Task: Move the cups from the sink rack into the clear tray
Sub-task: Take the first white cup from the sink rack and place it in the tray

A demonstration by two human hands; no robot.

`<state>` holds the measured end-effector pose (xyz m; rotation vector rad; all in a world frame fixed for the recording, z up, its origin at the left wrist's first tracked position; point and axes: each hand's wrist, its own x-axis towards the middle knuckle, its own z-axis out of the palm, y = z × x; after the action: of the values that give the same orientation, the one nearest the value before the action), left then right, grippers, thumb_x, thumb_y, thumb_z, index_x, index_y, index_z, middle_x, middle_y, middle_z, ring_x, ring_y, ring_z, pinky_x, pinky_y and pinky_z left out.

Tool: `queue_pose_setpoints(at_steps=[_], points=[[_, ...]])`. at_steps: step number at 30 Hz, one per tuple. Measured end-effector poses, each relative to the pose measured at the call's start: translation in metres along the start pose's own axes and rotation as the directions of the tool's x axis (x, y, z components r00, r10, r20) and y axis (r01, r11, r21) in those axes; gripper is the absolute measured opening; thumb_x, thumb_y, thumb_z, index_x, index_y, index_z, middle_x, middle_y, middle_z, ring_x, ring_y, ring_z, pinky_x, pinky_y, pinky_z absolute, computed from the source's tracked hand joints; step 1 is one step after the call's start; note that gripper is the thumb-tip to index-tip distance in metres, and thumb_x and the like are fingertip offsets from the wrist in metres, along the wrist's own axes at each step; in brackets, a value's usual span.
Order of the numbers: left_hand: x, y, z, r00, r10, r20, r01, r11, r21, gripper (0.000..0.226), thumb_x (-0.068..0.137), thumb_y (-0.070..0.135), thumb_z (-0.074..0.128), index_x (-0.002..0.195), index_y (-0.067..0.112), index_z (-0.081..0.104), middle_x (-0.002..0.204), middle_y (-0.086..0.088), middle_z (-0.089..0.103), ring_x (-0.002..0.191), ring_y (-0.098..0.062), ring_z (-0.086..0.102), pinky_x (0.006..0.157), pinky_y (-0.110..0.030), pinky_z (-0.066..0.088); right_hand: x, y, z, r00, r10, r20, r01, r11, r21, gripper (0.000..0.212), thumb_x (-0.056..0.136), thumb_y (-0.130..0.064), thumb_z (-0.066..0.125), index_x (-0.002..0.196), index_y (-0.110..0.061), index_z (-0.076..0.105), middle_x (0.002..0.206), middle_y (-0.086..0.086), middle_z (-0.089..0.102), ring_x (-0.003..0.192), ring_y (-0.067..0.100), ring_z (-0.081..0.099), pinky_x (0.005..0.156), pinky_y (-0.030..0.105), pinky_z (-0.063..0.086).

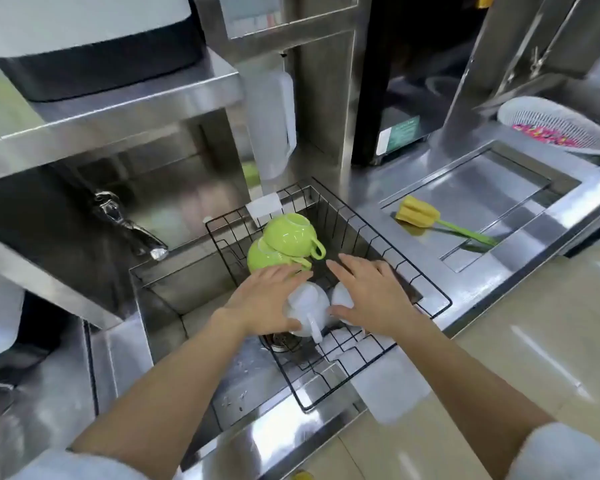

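Both hands spread over white cups [309, 306] in rack [430, 292]

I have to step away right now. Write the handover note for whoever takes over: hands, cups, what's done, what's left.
Left hand: open, flat over a white cup, no grip closed yet.
Right hand: open, spread over a second white cup.
Both white cups sit upside down in the black wire rack over the sink. Two green cups are stacked at the rack's far end.
Done: nothing visibly moved.
Left: all four cups. The clear tray is not in view; find it first.
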<state>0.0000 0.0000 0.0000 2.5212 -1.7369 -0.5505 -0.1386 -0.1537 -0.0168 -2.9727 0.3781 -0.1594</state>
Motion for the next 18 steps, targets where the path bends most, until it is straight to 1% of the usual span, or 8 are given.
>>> queue_pose_setpoints(at_steps=[2,3,7,10,12,14,16,18], points=[[0.001,0.001,0.002,1.000,-0.019,0.012,0.019,1.000,0.012,0.089,0.072,0.048,0.067,0.144,0.028,0.020,0.149,0.002,0.035,0.136,-0.019,0.031,0.109,-0.034,0.024,0.003,-0.004,0.006,0.994,-0.015,0.112,0.013,1.000,0.013,0.076,0.076,-0.051,0.061,0.138,-0.014,0.035,0.141,0.010,0.045,0.130,0.025,0.041,0.102,0.045,0.027],[0.001,0.001,0.006,0.999,-0.040,0.008,0.040,0.999,0.022,0.089,0.071,0.049,0.068,0.144,0.027,0.021,0.146,0.002,0.040,0.133,-0.019,0.036,0.106,-0.034,0.028,0.003,-0.005,0.011,0.987,-0.038,0.153,0.042,0.999,-0.025,0.073,0.077,-0.050,0.058,0.137,-0.015,0.034,0.139,0.008,0.047,0.130,0.024,0.039,0.103,0.045,0.024],[0.013,-0.001,0.019,0.988,-0.143,0.049,0.140,0.988,0.070,0.102,0.064,0.057,0.067,0.144,0.031,0.011,0.144,0.004,0.041,0.130,-0.020,0.041,0.099,-0.036,0.030,0.012,-0.009,0.018,0.954,-0.070,0.291,0.113,0.984,-0.136,0.070,0.081,-0.045,0.052,0.138,-0.014,0.026,0.136,0.007,0.049,0.136,0.023,0.030,0.107,0.050,0.014],[0.020,0.006,0.025,0.981,-0.184,0.066,0.180,0.982,0.060,0.102,0.064,0.055,0.070,0.142,0.021,0.014,0.137,-0.005,0.046,0.123,-0.026,0.047,0.093,-0.038,0.036,0.019,-0.017,0.022,0.954,-0.069,0.293,0.100,0.991,-0.093,0.072,0.082,-0.043,0.053,0.140,-0.014,0.022,0.130,0.007,0.053,0.130,0.023,0.038,0.107,0.050,0.012],[0.021,0.010,0.028,0.980,-0.193,0.042,0.193,0.981,0.016,0.092,0.064,0.050,0.071,0.136,0.018,0.024,0.127,-0.008,0.051,0.115,-0.030,0.053,0.086,-0.038,0.041,0.021,-0.021,0.028,0.954,-0.041,0.298,0.042,0.999,0.003,0.072,0.079,-0.041,0.057,0.138,-0.014,0.024,0.123,0.007,0.057,0.121,0.025,0.044,0.105,0.049,0.014],[0.018,0.011,0.028,0.981,-0.196,-0.011,0.196,0.980,-0.032,0.081,0.062,0.048,0.072,0.127,0.019,0.032,0.118,-0.006,0.056,0.108,-0.030,0.056,0.080,-0.037,0.044,0.021,-0.023,0.031,0.954,-0.019,0.300,0.008,0.999,0.040,0.073,0.078,-0.041,0.058,0.137,-0.013,0.024,0.121,0.009,0.057,0.118,0.026,0.045,0.106,0.049,0.015],[0.013,0.011,0.025,0.979,-0.194,-0.066,0.188,0.978,-0.091,0.075,0.062,0.046,0.073,0.123,0.020,0.038,0.116,-0.005,0.056,0.106,-0.029,0.055,0.082,-0.037,0.046,0.021,-0.022,0.032,0.965,-0.007,0.263,-0.009,0.998,0.060,0.071,0.077,-0.040,0.060,0.134,-0.011,0.028,0.118,0.010,0.058,0.115,0.028,0.046,0.104,0.047,0.018],[0.009,0.013,0.019,0.975,-0.199,-0.100,0.182,0.970,-0.159,0.077,0.064,0.044,0.074,0.127,0.020,0.037,0.120,-0.006,0.053,0.111,-0.029,0.050,0.085,-0.036,0.043,0.021,-0.021,0.030,0.976,0.017,0.218,-0.044,0.992,0.119,0.068,0.074,-0.040,0.064,0.128,-0.012,0.034,0.112,0.008,0.060,0.110,0.030,0.048,0.098,0.043,0.024]])
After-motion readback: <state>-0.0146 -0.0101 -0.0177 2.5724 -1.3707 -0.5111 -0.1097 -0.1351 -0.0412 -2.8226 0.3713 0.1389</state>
